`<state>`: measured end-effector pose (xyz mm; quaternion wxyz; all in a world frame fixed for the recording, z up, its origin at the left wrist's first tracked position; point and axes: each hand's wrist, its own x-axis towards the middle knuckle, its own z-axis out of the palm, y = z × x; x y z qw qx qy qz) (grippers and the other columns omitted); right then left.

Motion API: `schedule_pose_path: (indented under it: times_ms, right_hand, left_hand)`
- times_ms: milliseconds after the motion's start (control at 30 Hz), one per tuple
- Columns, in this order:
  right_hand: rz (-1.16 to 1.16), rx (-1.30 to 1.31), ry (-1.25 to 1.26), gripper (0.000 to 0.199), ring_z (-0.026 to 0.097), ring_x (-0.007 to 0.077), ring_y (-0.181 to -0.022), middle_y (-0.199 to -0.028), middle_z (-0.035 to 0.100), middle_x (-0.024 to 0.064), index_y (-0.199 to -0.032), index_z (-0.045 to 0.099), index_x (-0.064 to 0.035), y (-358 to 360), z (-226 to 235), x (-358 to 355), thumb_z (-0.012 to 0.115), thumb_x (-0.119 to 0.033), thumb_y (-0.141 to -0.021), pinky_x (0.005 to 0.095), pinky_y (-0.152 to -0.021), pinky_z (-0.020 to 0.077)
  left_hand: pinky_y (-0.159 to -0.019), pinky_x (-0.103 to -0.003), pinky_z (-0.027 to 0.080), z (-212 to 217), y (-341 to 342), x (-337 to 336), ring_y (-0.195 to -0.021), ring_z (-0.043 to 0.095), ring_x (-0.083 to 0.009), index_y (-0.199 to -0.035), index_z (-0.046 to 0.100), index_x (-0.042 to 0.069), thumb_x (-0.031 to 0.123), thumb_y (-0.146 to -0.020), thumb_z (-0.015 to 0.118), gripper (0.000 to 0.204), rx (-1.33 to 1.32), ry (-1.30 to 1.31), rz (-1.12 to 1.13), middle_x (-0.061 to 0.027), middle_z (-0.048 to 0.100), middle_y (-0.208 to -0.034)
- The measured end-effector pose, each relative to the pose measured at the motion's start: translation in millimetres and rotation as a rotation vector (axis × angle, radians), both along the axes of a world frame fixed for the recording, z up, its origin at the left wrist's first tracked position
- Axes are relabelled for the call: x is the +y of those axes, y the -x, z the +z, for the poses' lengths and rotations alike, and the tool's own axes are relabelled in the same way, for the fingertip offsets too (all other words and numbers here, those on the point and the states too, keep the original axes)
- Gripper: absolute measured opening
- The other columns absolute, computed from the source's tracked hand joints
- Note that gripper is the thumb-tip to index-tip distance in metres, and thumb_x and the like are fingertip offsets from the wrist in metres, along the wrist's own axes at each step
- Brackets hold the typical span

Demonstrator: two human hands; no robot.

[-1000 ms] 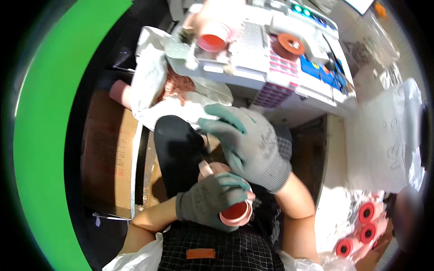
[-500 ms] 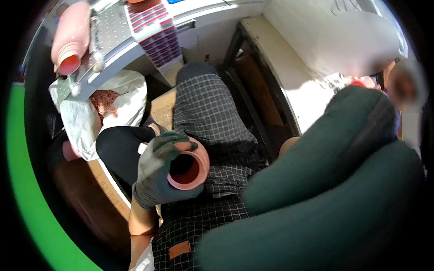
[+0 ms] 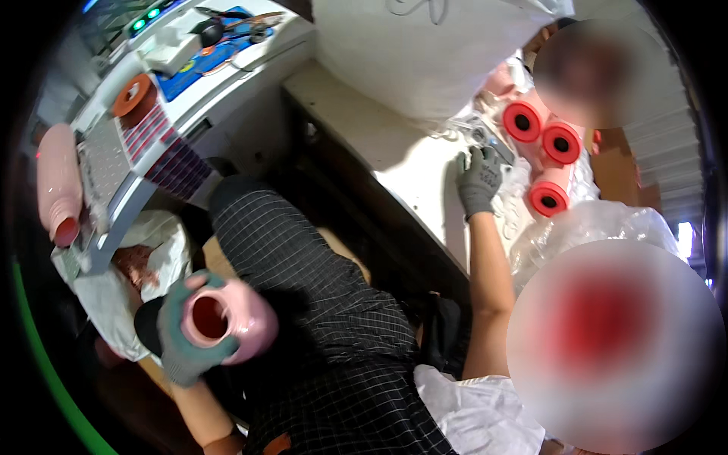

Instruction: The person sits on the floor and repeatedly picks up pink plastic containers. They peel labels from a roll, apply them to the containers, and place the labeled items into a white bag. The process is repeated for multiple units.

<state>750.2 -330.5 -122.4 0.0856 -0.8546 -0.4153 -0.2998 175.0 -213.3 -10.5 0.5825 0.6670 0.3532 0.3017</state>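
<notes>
My left hand (image 3: 186, 334), in a grey-green glove, is wrapped round a pink bottle (image 3: 254, 322) held above my lap, its round open mouth facing up. My right hand (image 3: 479, 182), gloved in grey, reaches over the white bench (image 3: 409, 178) on the right. Its fingers look apart, close to a small grey tool (image 3: 499, 149); whether they touch it is unclear. Beside that hand lie several pink bottles (image 3: 560, 142) with red, black-centred round ends towards me, among clear plastic wrap.
Another pink bottle (image 3: 59, 174) lies by a perforated metal plate (image 3: 106, 148) at the left. Past it are an orange tape roll (image 3: 135, 98) and a blue mat (image 3: 178, 85) with tools. A white bag (image 3: 102, 303) holds reddish shreds. A large white sack (image 3: 409, 61) stands on the bench.
The large dark green blurred shapes, seemingly gloved fingers near the camera, are gone; my right hand is now at the bench. The view has turned right. My left hand still holds the bottle.
</notes>
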Motion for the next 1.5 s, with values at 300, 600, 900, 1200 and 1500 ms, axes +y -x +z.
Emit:
schedule_pose_path:
  times_ms: [300, 600, 900, 1200, 1500]
  right_hand:
    - [0.153, 0.555, -0.335, 0.019, 0.062, 0.0221, -0.079, -0.096, 0.069, 0.0080, -0.104, 0.071, -0.0027, 8.4, -8.2, 14.4, 0.069, -0.021, -0.099, 0.0348, -0.072, 0.0519]
    - [1.407, 1.382, -0.170, 0.022, 0.062, 0.0149, -0.097, -0.110, 0.066, 0.0063, -0.115, 0.069, -0.0044, 272.5, 92.7, 90.6, 0.064, -0.016, -0.096, 0.0297, -0.079, 0.0508]
    - [1.521, 1.012, -0.146, 0.047, 0.069, 0.0260, -0.096, -0.118, 0.066, 0.0098, -0.126, 0.065, -0.0090, 356.1, 56.9, 66.2, 0.071, -0.044, -0.094, 0.0364, -0.082, 0.0562]
    - [1.573, 0.614, 0.087, 0.059, 0.059, 0.0258, -0.114, -0.132, 0.058, 0.0059, -0.121, 0.069, -0.0147, 351.0, 83.3, 66.0, 0.074, -0.060, -0.084, 0.0432, -0.096, 0.0455]
    - [1.505, 1.090, 0.150, 0.036, 0.068, 0.0277, -0.097, -0.135, 0.060, 0.0122, -0.110, 0.071, -0.0135, 368.5, 107.1, 72.7, 0.081, -0.034, -0.083, 0.0410, -0.084, 0.0543]
  left_hand:
    - [-0.100, -0.045, 0.048, -7.8, -7.6, 15.8, -0.111, 0.059, -0.0328, -0.146, 0.049, 0.002, 0.036, -0.063, 0.097, 0.103, 0.342, -0.542, 0.021, -0.0142, 0.060, -0.123]
    - [-0.093, -0.048, 0.052, 0.7, -23.3, -9.3, -0.105, 0.062, -0.0372, -0.130, 0.057, 0.009, 0.026, -0.064, 0.097, 0.079, 0.347, -0.854, -0.039, -0.0147, 0.056, -0.125]
    - [-0.081, -0.047, 0.048, -9.6, -14.4, -15.9, -0.096, 0.060, -0.0353, -0.081, 0.057, 0.013, 0.014, -0.058, 0.081, 0.033, 0.295, -1.008, -0.043, -0.0061, 0.061, -0.095]
    - [-0.083, -0.047, 0.045, 6.0, -4.6, -17.4, -0.094, 0.055, -0.0338, -0.086, 0.065, 0.012, 0.025, -0.064, 0.080, 0.029, 0.383, -0.849, -0.015, -0.0061, 0.060, -0.093]
    - [-0.112, -0.059, 0.039, 29.4, -5.6, -0.9, -0.096, 0.063, -0.0325, -0.100, 0.070, 0.012, 0.024, -0.084, 0.070, 0.020, 0.665, -0.966, 0.038, -0.0102, 0.068, -0.099]
